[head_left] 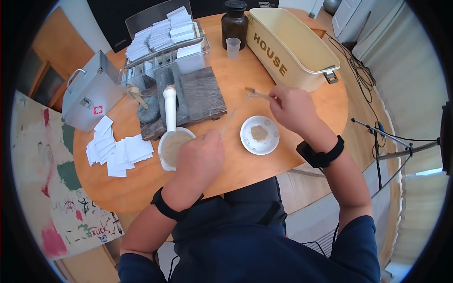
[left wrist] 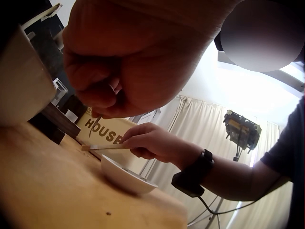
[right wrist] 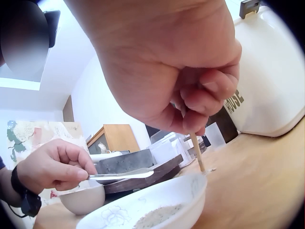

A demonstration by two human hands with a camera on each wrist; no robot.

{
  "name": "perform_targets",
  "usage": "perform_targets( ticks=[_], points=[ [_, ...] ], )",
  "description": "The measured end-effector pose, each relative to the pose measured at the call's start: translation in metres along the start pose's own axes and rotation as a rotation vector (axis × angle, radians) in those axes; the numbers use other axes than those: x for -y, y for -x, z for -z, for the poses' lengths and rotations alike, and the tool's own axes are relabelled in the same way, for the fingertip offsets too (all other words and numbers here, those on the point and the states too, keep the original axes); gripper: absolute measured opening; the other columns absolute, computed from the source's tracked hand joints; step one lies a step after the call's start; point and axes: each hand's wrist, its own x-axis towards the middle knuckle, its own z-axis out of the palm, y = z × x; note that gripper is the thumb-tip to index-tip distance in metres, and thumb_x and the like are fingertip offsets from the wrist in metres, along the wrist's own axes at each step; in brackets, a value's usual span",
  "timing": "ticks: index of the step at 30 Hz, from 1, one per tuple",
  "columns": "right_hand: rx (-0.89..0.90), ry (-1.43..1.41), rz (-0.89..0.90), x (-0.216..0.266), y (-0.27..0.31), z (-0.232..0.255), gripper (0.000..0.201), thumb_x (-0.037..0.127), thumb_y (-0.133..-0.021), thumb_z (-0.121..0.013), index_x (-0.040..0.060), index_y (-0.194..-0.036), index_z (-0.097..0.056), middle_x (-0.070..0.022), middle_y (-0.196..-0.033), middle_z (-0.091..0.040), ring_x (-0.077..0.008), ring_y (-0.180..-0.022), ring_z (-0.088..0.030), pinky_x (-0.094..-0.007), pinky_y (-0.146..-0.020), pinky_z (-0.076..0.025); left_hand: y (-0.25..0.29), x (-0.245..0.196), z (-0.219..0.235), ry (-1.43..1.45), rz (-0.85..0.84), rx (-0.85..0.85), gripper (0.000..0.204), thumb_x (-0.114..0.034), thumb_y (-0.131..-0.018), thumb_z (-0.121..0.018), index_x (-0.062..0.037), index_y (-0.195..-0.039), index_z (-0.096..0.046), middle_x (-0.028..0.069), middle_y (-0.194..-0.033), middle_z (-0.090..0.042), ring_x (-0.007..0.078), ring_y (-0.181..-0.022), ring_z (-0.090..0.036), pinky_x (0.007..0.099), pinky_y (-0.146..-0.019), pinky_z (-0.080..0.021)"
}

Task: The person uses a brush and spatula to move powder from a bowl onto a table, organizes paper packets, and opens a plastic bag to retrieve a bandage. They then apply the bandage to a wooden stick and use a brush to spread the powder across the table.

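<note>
My left hand [head_left: 203, 151] pinches a thin metal spatula [right wrist: 126, 175], its blade pointing away over the table. My right hand [head_left: 292, 108] grips the wooden handle of a small flat brush [head_left: 257, 93], bristles low over the tabletop beyond the plate. Between the hands sits a shallow white dish [head_left: 250, 146] with a flower pattern and a small heap of beige powder [head_left: 258, 133]. Beside the left hand stands a white bowl [head_left: 163, 158] holding more beige powder [head_left: 174, 147], partly hidden by that hand. A white pestle [head_left: 171, 111] reaches from the bowl's rim back onto a grey stone trough.
Behind the bowl lies a dark wooden board [head_left: 203, 89] bearing the stone trough [head_left: 181, 106]. White paper packets [head_left: 120, 153] lie at left by a metal case [head_left: 94, 94]; more fill a clear box [head_left: 163, 35]. A brown jar [head_left: 234, 23], small cup [head_left: 232, 47] and cream bin [head_left: 283, 52] stand behind.
</note>
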Motion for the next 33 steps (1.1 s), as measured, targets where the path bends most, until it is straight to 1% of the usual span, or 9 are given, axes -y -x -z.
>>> perform_targets(
  ticks=[2,8,14,17,21,24,27,29,33],
  points=[
    [-0.113,0.133,0.034,-0.003,-0.001,0.003,0.008,0.010,-0.078,-0.057,0.0043,-0.074,-0.062,-0.0137,-0.067,-0.063,-0.0324,-0.061,-0.062,-0.0423,-0.055,-0.050,-0.001,-0.001,-0.001,0.016,-0.034,-0.010,0.008,-0.006,-0.083,-0.060,-0.0025,-0.090,-0.060,0.0178,-0.072,-0.062,0.0358,-0.065,-0.061,0.0420,-0.056,-0.047],
    [-0.052,0.324,0.184,-0.015,-0.004,-0.011,0.007,0.009,-0.081,-0.058,0.0056,-0.075,-0.061,-0.0093,-0.072,-0.060,-0.0276,-0.067,-0.062,-0.0383,-0.055,-0.050,-0.001,0.000,-0.003,0.006,-0.023,-0.020,0.008,-0.005,-0.083,-0.060,-0.0028,-0.090,-0.060,0.0168,-0.071,-0.062,0.0350,-0.065,-0.061,0.0417,-0.056,-0.047],
    [-0.041,0.194,0.249,-0.016,0.008,-0.003,0.009,0.012,-0.078,-0.066,0.0089,-0.086,-0.070,-0.0072,-0.075,-0.059,-0.0248,-0.067,-0.061,-0.0369,-0.057,-0.050,-0.001,0.001,-0.001,0.008,-0.050,-0.020,0.007,-0.005,-0.083,-0.060,-0.0029,-0.089,-0.060,0.0166,-0.071,-0.062,0.0348,-0.064,-0.061,0.0416,-0.056,-0.047],
    [-0.073,0.142,0.226,-0.018,0.009,0.002,0.012,0.011,-0.077,-0.067,0.0097,-0.088,-0.072,-0.0074,-0.074,-0.059,-0.0252,-0.068,-0.061,-0.0369,-0.058,-0.050,-0.002,0.000,-0.002,-0.002,-0.030,-0.011,0.007,-0.006,-0.083,-0.060,-0.0027,-0.089,-0.060,0.0170,-0.070,-0.061,0.0349,-0.065,-0.061,0.0420,-0.057,-0.047],
    [-0.139,0.136,0.202,-0.014,0.000,0.002,0.009,0.011,-0.078,-0.067,0.0097,-0.085,-0.072,-0.0077,-0.074,-0.059,-0.0255,-0.068,-0.062,-0.0369,-0.058,-0.050,-0.004,-0.002,-0.002,-0.008,-0.057,-0.020,0.007,-0.006,-0.083,-0.060,-0.0026,-0.089,-0.060,0.0171,-0.070,-0.062,0.0351,-0.065,-0.061,0.0426,-0.057,-0.047],
    [-0.143,0.032,0.229,-0.015,-0.001,-0.003,0.008,0.011,-0.078,-0.066,0.0098,-0.083,-0.072,-0.0078,-0.074,-0.059,-0.0260,-0.068,-0.061,-0.0375,-0.058,-0.049,-0.005,-0.003,-0.003,0.005,-0.049,-0.025,0.007,-0.007,-0.083,-0.060,-0.0025,-0.089,-0.060,0.0173,-0.071,-0.062,0.0355,-0.065,-0.061,0.0433,-0.057,-0.047],
    [-0.069,0.094,0.241,-0.013,0.000,0.000,0.007,0.011,-0.079,-0.065,0.0098,-0.081,-0.072,-0.0078,-0.073,-0.059,-0.0264,-0.067,-0.061,-0.0379,-0.057,-0.049,-0.004,0.000,-0.003,-0.024,-0.013,-0.017,0.008,-0.007,-0.083,-0.060,-0.0025,-0.090,-0.061,0.0175,-0.071,-0.062,0.0358,-0.065,-0.062,0.0436,-0.057,-0.047],
    [-0.092,0.048,0.229,-0.012,0.003,0.007,0.007,0.011,-0.079,-0.065,0.0095,-0.078,-0.071,-0.0078,-0.072,-0.059,-0.0269,-0.067,-0.061,-0.0379,-0.057,-0.049,-0.004,-0.002,-0.003,-0.009,-0.086,-0.060,0.008,-0.008,-0.085,-0.057,-0.0032,-0.079,-0.054,0.0170,-0.065,-0.059,0.0358,-0.060,-0.060,0.0459,-0.053,-0.047],
    [-0.139,0.083,0.186,-0.014,0.002,0.009,0.007,0.010,-0.079,-0.065,0.0092,-0.079,-0.072,-0.0080,-0.072,-0.060,-0.0270,-0.068,-0.061,-0.0376,-0.057,-0.049,-0.008,-0.004,-0.005,-0.002,-0.095,-0.058,0.008,-0.008,-0.085,-0.057,-0.0032,-0.079,-0.053,0.0171,-0.065,-0.059,0.0358,-0.060,-0.060,0.0461,-0.053,-0.047]
  ],
)
